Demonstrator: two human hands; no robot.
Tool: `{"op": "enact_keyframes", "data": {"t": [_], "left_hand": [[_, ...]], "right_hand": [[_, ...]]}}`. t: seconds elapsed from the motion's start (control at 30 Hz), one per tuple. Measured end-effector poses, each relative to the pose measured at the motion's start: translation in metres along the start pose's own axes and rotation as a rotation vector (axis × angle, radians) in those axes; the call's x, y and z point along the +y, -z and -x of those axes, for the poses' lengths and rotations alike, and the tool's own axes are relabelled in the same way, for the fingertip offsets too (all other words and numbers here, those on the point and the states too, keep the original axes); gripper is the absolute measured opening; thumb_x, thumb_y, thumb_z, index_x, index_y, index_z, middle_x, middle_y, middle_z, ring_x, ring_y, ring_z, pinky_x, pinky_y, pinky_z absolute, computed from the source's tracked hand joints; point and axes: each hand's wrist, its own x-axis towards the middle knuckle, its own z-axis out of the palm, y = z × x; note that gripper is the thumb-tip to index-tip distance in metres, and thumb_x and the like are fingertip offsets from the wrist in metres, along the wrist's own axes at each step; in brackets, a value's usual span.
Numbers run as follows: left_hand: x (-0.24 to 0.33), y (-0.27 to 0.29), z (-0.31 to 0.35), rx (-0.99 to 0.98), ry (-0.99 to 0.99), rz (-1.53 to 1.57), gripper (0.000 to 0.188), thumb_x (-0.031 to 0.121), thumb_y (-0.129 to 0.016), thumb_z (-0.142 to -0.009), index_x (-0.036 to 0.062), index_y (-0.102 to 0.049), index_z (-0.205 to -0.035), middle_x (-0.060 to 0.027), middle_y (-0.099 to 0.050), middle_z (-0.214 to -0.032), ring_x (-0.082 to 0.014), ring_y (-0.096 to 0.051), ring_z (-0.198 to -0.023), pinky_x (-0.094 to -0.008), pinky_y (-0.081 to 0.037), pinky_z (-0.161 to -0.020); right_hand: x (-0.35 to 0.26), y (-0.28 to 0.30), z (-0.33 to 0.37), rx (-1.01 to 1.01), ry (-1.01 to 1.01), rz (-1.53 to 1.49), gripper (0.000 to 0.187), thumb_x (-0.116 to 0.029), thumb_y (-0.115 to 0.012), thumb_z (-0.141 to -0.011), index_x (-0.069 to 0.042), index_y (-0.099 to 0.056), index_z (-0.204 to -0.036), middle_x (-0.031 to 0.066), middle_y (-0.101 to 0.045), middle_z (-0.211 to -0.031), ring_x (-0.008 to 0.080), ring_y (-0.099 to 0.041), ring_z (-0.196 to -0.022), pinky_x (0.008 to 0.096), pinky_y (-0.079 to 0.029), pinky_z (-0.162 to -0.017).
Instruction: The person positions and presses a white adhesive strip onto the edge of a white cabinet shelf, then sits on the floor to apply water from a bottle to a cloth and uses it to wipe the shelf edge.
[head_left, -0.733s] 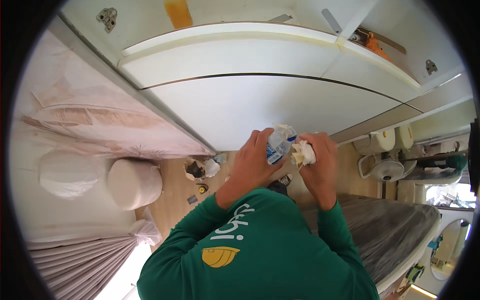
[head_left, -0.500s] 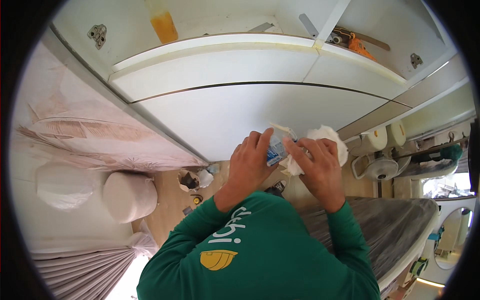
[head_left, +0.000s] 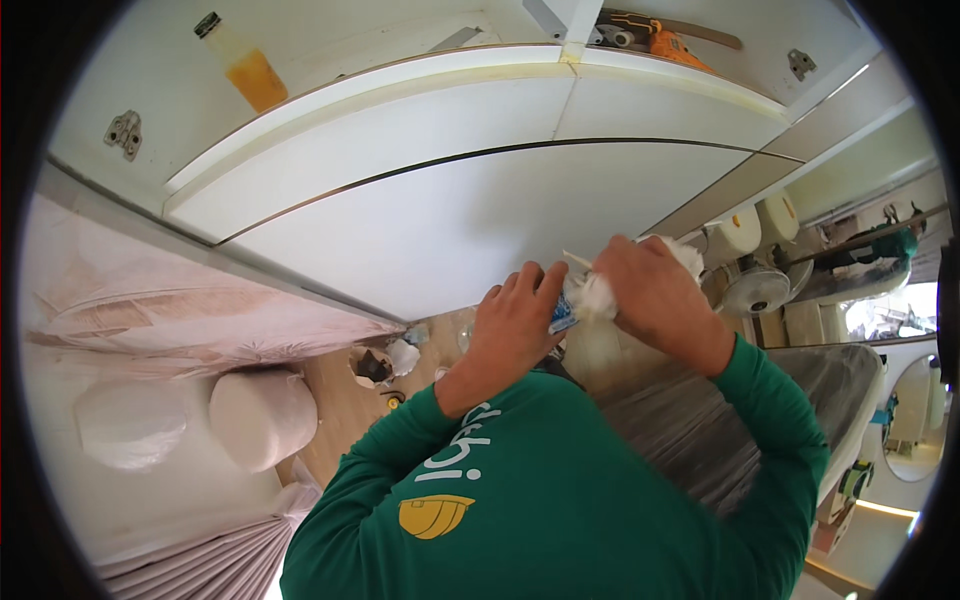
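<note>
Head view: left hand point(head_left: 512, 318) clamped round bottle point(head_left: 563, 315), a bit of blue label showing, held before the white panel point(head_left: 440, 225). Right hand point(head_left: 655, 285) closed on white wad point(head_left: 597, 298) at the bottle's right side; cloth or paper, cannot tell. Exact contact hidden by fingers. From where I stand, judged best: keep the left grip steady without crushing, gather the wad's loose end, press evenly, stay clear of the panel.

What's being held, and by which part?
The left hand grips a plastic bottle around its labelled side; the right hand holds a bunched white cloth, its exact grip hidden.
</note>
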Motion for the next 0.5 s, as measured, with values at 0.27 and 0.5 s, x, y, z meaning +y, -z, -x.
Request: {"op": "enact_keyframes", "data": {"t": [0.27,0.5], "left_hand": [[0.002,0.007,-0.004,-0.053,0.052,0.140,0.079,0.028,-0.095,-0.078,0.0128,-0.056,-0.146,-0.0129,-0.062,-0.122,-0.0387,-0.070,-0.108,-0.0512,-0.059,-0.089],[0.008,0.019,-0.015,-0.039,-0.014,-0.008,0.078,0.025,-0.095,-0.079,0.0122,-0.056,-0.145,-0.0118,-0.062,-0.119,-0.0362,-0.070,-0.106,-0.0493,-0.059,-0.088]], "right_hand": [[0.012,0.019,0.020,0.166,-0.350,-0.656,0.041,0.002,-0.079,-0.077,-0.006,-0.070,-0.116,0.0091,-0.067,-0.107,0.0347,-0.068,-0.103,0.0450,-0.054,-0.090],[-0.007,0.029,0.028,0.149,0.000,-0.028,0.030,-0.009,-0.074,-0.085,-0.008,-0.072,-0.115,0.0026,-0.063,-0.102,0.0212,-0.067,-0.095,0.0404,-0.050,-0.093]]}}
